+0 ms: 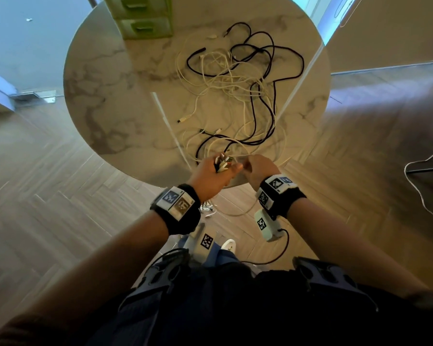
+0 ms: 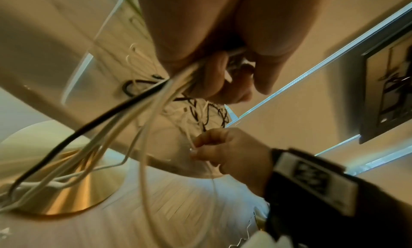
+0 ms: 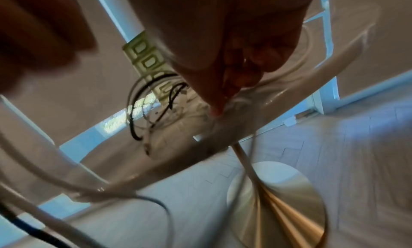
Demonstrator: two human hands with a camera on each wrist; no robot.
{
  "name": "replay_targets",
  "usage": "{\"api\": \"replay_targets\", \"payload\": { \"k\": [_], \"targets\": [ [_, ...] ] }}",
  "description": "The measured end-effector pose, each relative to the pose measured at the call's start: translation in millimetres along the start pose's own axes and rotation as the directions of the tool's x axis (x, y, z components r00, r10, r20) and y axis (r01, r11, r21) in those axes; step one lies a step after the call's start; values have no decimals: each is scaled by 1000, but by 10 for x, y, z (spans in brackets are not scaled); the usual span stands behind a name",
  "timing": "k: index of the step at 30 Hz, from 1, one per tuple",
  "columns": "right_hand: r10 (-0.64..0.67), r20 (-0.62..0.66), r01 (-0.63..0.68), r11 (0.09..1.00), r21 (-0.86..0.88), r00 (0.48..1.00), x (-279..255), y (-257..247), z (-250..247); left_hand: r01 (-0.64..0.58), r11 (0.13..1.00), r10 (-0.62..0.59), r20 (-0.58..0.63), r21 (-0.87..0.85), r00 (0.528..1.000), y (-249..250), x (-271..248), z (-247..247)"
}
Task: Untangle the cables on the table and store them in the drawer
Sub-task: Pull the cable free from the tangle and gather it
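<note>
Beneath table (image 2: pixel 55 195), only wrist views show hands' (image 2: pixel 234 151) cables (image 2: pixel 125 121) dangling.

No legible text, brand, or number appears in any view. The wrist bands (image 1: pixel 175 199) carry only black-and-white square marker patterns, without readable characters.

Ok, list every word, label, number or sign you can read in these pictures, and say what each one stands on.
No readable words or numbers in any view.
Left wristband: square black-and-white coded markers, patterns only, no letters.
Right wristband: the same kind of markers; small print beside them is too blurred to read.
Green drawer unit: no label visible.
Framed wall panel: too blurred to read.
</note>
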State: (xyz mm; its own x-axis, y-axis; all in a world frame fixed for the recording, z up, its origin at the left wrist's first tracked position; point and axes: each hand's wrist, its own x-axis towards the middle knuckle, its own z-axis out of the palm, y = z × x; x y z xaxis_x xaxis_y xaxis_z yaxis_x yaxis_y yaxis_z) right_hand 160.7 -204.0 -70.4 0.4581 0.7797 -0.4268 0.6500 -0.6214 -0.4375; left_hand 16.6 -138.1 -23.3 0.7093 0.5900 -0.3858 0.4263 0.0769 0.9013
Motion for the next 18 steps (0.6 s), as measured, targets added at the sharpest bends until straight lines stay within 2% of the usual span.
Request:
{"api": "replay_targets", "payload": {
  "k": [3,5,7,9,12,14,16,18],
  "targets": [
    [-84,-38,88,991,98,996,-256,-26,-46,108,994,-106,83,-18,991,-130,170,40],
    [-147,1,144,974,172,989,-508,-48,-80,137,989,-131,110,-48,985,-140,251,61],
    [-243,37,234,958,166,969,-731,-6,-78,185,973,-180,50,-134,982,-84,326,46],
    [-320,97,307,943,127,943,-915,86,-16,202,933,-212,-3,-297,977,-2,408,-15],
    [-263,244,251,965,82,933,-1089,214,136,169,876,-207,-35,-452,978,80,470,-134],
    [-194,274,194,981,27,942,-1102,306,217,144,892,-183,-51,-429,982,56,444,-165],
    [-131,230,119,991,62,964,-1053,318,203,97,926,-135,-81,-364,988,5,370,-157],
    [-68,101,44,974,222,992,-941,236,113,46,933,-91,-111,-357,990,-71,294,-145]
  ]
}}
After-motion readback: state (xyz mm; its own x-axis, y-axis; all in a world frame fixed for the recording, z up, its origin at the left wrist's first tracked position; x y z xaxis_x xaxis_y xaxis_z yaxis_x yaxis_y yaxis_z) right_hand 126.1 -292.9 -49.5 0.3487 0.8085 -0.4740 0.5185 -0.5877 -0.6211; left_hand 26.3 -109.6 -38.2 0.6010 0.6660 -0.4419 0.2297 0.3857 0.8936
